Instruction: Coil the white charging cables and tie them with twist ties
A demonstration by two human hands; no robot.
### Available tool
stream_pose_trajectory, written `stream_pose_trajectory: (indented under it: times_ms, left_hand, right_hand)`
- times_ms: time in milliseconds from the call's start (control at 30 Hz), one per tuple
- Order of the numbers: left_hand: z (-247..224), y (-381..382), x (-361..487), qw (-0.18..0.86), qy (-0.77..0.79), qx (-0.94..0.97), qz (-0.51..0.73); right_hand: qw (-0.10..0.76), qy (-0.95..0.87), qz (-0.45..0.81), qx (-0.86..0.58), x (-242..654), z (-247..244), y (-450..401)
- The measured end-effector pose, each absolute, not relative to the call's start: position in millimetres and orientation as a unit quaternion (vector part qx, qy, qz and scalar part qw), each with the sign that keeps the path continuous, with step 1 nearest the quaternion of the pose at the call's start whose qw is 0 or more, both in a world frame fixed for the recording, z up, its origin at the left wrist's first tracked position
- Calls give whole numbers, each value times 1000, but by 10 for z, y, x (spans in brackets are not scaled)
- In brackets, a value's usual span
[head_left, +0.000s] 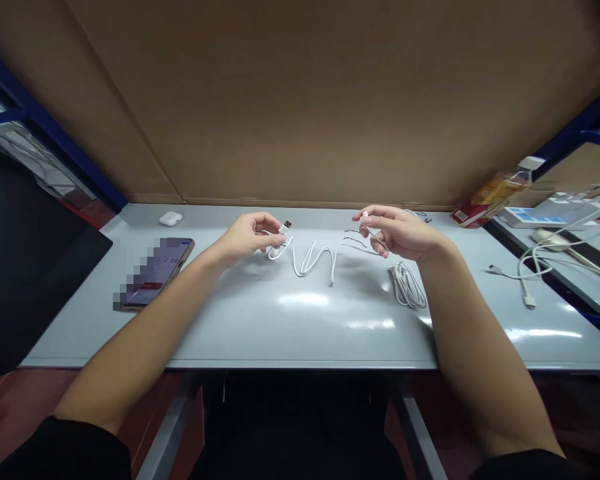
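Note:
A white USB cable [307, 267] lies in loose zigzag bends on the grey desk between my hands. My left hand [253, 235] is closed around its USB-A plug end, with the metal tip pointing up and to the right. At the other end, my right hand [393, 230] pinches the cable near a small white plug that sticks up between the fingers. Some dark twist ties [355, 240] lie just left of my right hand. Below that hand rests a coiled white cable [408, 285], untouched.
On the left are a phone [167, 267], partly blurred out, and a white earbud case [171, 219]. To the right stand a tilted drink bottle [495, 193] and loose white cables [527, 270]. A brown panel [300, 100] closes off the desk's back edge.

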State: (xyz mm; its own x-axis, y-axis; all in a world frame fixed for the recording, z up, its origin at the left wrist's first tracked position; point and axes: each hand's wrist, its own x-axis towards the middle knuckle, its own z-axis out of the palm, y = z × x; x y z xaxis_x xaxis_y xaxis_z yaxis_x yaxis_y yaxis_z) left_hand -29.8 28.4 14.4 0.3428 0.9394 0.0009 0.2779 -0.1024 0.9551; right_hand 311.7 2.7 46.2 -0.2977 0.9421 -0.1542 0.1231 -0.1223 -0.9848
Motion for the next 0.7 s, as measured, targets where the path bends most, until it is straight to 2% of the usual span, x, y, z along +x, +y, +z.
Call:
stream_pose_trajectory:
  times_ms: [200, 400, 533, 700]
  left_hand:
    - [92, 255, -261, 494, 452, 674, 313]
    - [19, 190, -142, 478, 429, 707, 296]
    - [-78, 116, -19, 411, 430, 751, 287]
    - [-140, -23, 98, 305, 414, 815, 267]
  right_hand:
    - [357, -556, 587, -469, 3075, 450, 28]
    - [297, -589, 579, -479, 2973, 314, 57]
    - [275, -595, 570, -496, 2847, 187, 79]
    - [238, -636, 480, -555, 2652, 87, 74]
